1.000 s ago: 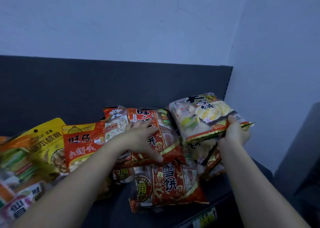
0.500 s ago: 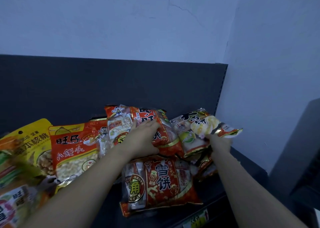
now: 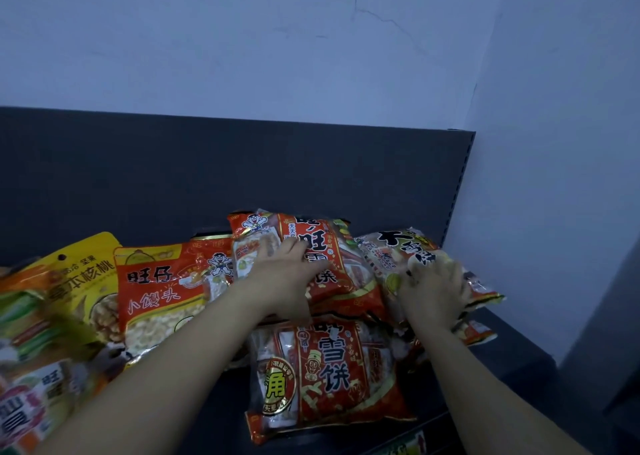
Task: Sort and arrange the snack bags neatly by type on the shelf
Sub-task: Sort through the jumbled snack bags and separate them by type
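My left hand [image 3: 282,276] lies flat, fingers spread, on a red rice-cracker bag [image 3: 325,247] leaning at the back of the dark shelf [image 3: 512,354]. A second red rice-cracker bag [image 3: 332,375] lies flat in front of it. My right hand [image 3: 434,286] presses on a pale beige rice-cracker bag [image 3: 391,257] that rests on top of a small stack at the shelf's right end; whether its fingers grip the bag I cannot tell. Left of the red bags stands an orange bag of small buns [image 3: 162,299], then a yellow walnut bag [image 3: 79,274].
More colourful bags [image 3: 31,385] crowd the left edge, blurred. A dark back panel [image 3: 207,177] rises behind the bags, with a pale wall above and a wall corner [image 3: 554,212] close on the right. A price label [image 3: 405,447] sits on the shelf's front edge.
My right hand has lowered the pale beige bag from a raised hold down onto the stack at the right. My left hand has stayed on the red bag.
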